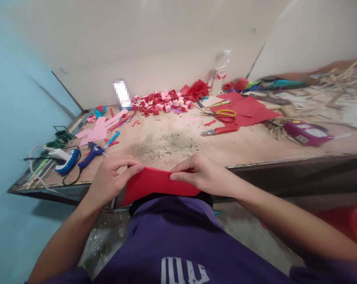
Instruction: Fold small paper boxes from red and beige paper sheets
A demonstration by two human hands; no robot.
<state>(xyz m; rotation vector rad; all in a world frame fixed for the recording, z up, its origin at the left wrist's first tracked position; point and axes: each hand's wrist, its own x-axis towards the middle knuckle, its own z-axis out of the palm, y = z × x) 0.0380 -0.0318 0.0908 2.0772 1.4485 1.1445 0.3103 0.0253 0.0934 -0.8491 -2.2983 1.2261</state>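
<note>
A sheet of red paper (157, 182) is stretched between my two hands, just in front of the table's near edge. My left hand (113, 177) pinches its upper left edge between thumb and fingers. On the other side, my right hand (196, 175) grips the upper edge the same way, thumb on the near face. Along that top edge the paper looks folded over or doubled. Beyond it on the table lie green scraps (175, 144).
Small red and pink paper cubes (163, 101) are heaped by the wall, left of a plastic bottle (221, 75). Yellow-handled scissors (225, 114), red-handled pliers (222, 130) and red sheets (255, 112) lie right. A blue glue gun (92, 154) and power strip (67, 162) sit left.
</note>
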